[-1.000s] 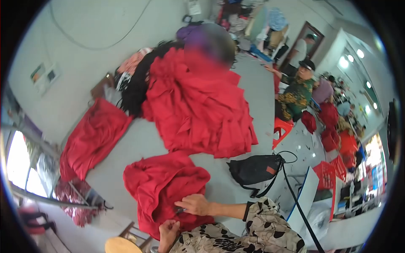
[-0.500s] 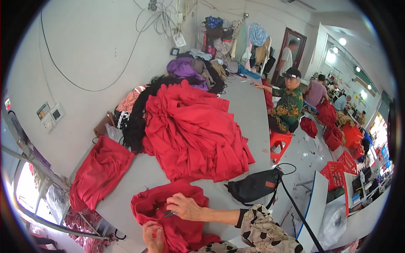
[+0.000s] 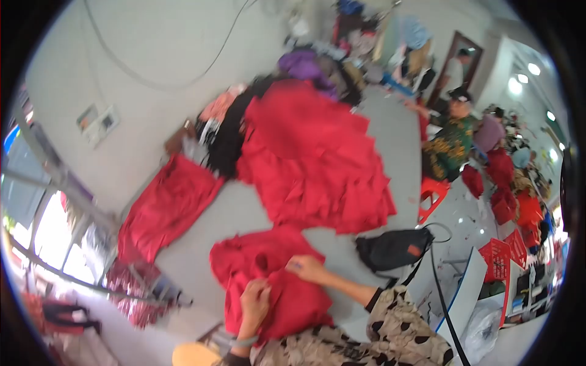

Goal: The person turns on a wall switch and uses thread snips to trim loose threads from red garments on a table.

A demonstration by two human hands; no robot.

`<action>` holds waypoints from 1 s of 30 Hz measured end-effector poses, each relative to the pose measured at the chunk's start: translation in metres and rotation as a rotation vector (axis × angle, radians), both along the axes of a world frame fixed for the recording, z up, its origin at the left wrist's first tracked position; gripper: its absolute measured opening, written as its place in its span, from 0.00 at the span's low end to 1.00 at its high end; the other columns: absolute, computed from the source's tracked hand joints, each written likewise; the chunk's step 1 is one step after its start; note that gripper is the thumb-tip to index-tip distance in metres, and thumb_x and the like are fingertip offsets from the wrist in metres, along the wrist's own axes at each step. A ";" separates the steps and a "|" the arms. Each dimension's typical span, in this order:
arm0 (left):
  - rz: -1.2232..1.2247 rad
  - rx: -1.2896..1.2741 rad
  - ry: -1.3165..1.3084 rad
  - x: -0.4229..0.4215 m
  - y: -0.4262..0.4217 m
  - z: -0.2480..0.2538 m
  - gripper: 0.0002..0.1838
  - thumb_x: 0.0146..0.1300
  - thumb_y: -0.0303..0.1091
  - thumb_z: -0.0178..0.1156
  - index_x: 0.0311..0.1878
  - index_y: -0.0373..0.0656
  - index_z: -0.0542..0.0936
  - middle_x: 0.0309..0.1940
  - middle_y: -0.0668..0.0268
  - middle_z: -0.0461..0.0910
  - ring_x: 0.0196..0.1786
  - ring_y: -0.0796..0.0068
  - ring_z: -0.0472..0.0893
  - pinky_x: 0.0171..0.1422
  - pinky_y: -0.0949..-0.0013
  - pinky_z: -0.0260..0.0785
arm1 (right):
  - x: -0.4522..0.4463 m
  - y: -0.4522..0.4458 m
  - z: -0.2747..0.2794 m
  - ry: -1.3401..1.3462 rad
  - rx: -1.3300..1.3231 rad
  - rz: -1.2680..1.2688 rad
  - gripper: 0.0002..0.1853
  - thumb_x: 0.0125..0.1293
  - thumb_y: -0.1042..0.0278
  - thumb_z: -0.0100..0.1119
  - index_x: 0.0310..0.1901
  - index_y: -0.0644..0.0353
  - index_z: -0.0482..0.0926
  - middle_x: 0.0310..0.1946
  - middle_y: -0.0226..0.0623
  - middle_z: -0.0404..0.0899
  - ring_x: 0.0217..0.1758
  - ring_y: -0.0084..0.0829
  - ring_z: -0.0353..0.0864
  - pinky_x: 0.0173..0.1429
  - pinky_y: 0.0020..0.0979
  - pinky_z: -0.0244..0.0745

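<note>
A red garment [image 3: 274,293] lies bunched at the table's near edge, in front of my body. My left hand [image 3: 255,299] is on its lower left part, fingers bent and pinched together; blur hides whether cloth is between them. To the right, my right hand [image 3: 306,268] is closed at the garment's upper right side, around something too blurred to make out. Between the hands a dark opening shows in the cloth. Beyond it rises a big pile of red fabric pieces [image 3: 317,165]. Another red cloth [image 3: 171,207] lies to the left.
A black bag [image 3: 394,249] with a strap lies at the right on the grey table [image 3: 390,131]. Dark and purple fabrics are heaped behind the red pile. A person [image 3: 452,137] in a cap sits across at the right. Red baskets [image 3: 497,259] stand on the right.
The view has tilted and shifted, so things appear further right than before. My hands have moved apart slightly, and the scissors-like metal tool seen in my right hand is no longer distinct.
</note>
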State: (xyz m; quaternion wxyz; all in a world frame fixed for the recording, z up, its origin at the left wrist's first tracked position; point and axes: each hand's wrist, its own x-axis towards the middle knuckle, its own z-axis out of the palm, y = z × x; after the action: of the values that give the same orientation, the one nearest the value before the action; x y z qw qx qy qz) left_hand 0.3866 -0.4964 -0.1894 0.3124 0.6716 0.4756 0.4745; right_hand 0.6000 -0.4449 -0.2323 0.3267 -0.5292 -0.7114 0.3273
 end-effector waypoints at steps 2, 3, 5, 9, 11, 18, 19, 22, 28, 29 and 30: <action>0.000 -0.012 -0.005 0.007 -0.010 -0.007 0.06 0.55 0.22 0.58 0.37 0.35 0.75 0.36 0.55 0.79 0.41 0.60 0.79 0.47 0.67 0.71 | 0.002 -0.004 -0.008 0.040 -0.059 -0.024 0.15 0.60 0.55 0.59 0.32 0.62 0.79 0.28 0.47 0.78 0.33 0.40 0.80 0.37 0.37 0.72; 0.030 -0.047 -0.020 0.009 -0.012 -0.002 0.05 0.56 0.22 0.57 0.37 0.35 0.75 0.37 0.55 0.79 0.41 0.62 0.79 0.47 0.67 0.71 | 0.003 -0.004 -0.008 0.121 -0.103 -0.020 0.15 0.61 0.56 0.58 0.32 0.63 0.79 0.27 0.46 0.78 0.31 0.34 0.79 0.36 0.34 0.71; 0.080 -0.112 -0.016 0.005 -0.020 0.002 0.05 0.57 0.22 0.57 0.37 0.35 0.74 0.38 0.56 0.79 0.41 0.64 0.79 0.47 0.67 0.71 | 0.005 -0.005 0.020 0.160 -0.158 -0.025 0.14 0.62 0.59 0.58 0.34 0.65 0.79 0.25 0.42 0.78 0.29 0.27 0.77 0.35 0.31 0.70; -0.018 -0.438 -0.239 -0.004 -0.021 0.008 0.02 0.61 0.22 0.55 0.36 0.36 0.72 0.47 0.57 0.77 0.44 0.74 0.76 0.50 0.71 0.68 | 0.001 -0.016 0.045 0.328 -0.041 -0.181 0.12 0.65 0.65 0.55 0.36 0.67 0.79 0.24 0.33 0.77 0.29 0.20 0.74 0.34 0.25 0.70; -0.055 -0.412 -0.207 -0.005 -0.021 0.008 0.02 0.62 0.22 0.54 0.35 0.36 0.72 0.51 0.57 0.75 0.45 0.77 0.74 0.51 0.73 0.67 | 0.000 -0.028 0.081 0.321 0.067 -0.252 0.11 0.66 0.67 0.54 0.37 0.67 0.79 0.23 0.28 0.75 0.28 0.16 0.73 0.33 0.22 0.70; -0.170 -0.398 -0.347 -0.005 -0.022 0.002 0.04 0.62 0.23 0.56 0.38 0.38 0.70 0.61 0.54 0.66 0.46 0.82 0.70 0.49 0.77 0.64 | -0.013 -0.062 0.082 0.613 -0.738 0.067 0.25 0.72 0.50 0.40 0.40 0.66 0.78 0.17 0.28 0.70 0.16 0.15 0.63 0.21 0.18 0.58; -0.184 -0.386 -0.334 -0.007 -0.021 0.003 0.04 0.62 0.23 0.56 0.38 0.38 0.70 0.62 0.54 0.66 0.47 0.82 0.70 0.50 0.77 0.64 | -0.016 -0.062 0.076 0.536 -0.823 0.022 0.29 0.72 0.45 0.37 0.40 0.66 0.79 0.16 0.27 0.70 0.15 0.15 0.62 0.21 0.18 0.57; -0.202 -0.447 -0.389 -0.012 -0.018 -0.002 0.04 0.62 0.24 0.56 0.37 0.38 0.71 0.63 0.53 0.65 0.47 0.82 0.71 0.50 0.76 0.65 | -0.017 -0.052 0.069 0.447 -0.849 0.065 0.32 0.71 0.42 0.37 0.37 0.66 0.80 0.16 0.29 0.72 0.15 0.15 0.64 0.20 0.18 0.58; -0.309 -0.489 -0.404 -0.021 -0.013 0.001 0.05 0.62 0.27 0.57 0.33 0.40 0.71 0.66 0.53 0.62 0.61 0.73 0.65 0.64 0.66 0.56 | -0.018 -0.035 0.062 0.360 -0.779 0.178 0.32 0.70 0.42 0.40 0.34 0.67 0.81 0.15 0.30 0.74 0.15 0.15 0.65 0.19 0.19 0.59; -0.303 -0.486 -0.403 -0.022 -0.011 0.002 0.05 0.62 0.27 0.57 0.33 0.40 0.71 0.66 0.53 0.62 0.61 0.73 0.65 0.64 0.66 0.56 | -0.019 -0.034 0.061 0.322 -0.771 0.182 0.32 0.70 0.42 0.40 0.33 0.68 0.81 0.14 0.29 0.74 0.14 0.15 0.65 0.20 0.19 0.60; -0.322 -0.482 -0.373 -0.023 -0.010 0.002 0.05 0.62 0.27 0.57 0.33 0.40 0.71 0.66 0.53 0.61 0.61 0.73 0.65 0.65 0.66 0.55 | -0.020 -0.032 0.060 0.322 -0.776 0.186 0.32 0.70 0.42 0.40 0.33 0.68 0.81 0.14 0.29 0.74 0.14 0.15 0.65 0.20 0.19 0.60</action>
State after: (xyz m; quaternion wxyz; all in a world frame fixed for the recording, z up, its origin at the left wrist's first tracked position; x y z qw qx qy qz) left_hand 0.3632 -0.5068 -0.1876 0.6144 0.5465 0.3968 0.4078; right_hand 0.5800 -0.4764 -0.1718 0.1792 -0.4887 -0.5201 0.6772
